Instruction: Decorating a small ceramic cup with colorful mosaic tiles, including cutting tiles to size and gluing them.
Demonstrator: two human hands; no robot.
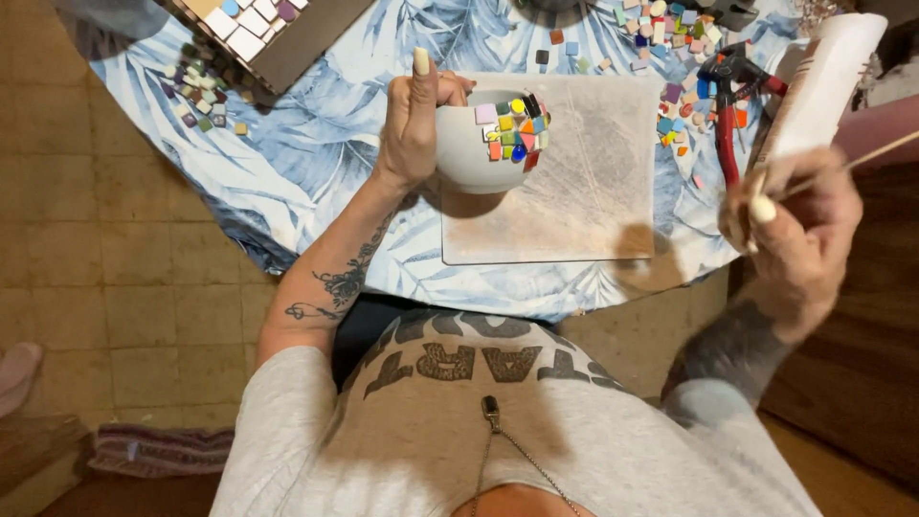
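My left hand (414,120) grips a pale grey bowl-shaped pot (469,153) by its rim, holding it tilted above a square whitish board (574,182). Small coloured mosaic tiles (515,126) cover a patch of the pot's side. My right hand (795,225) is raised off the table's right edge, shut on a white tube-like bottle (823,81) and a thin wooden stick (862,158) that points right.
The round table wears a blue leaf-print cloth (316,163). Loose coloured tiles lie at the back right (675,38) and at the left (196,91). Red-handled nippers (729,105) lie right of the board. A tiled panel (258,24) sits at the back left.
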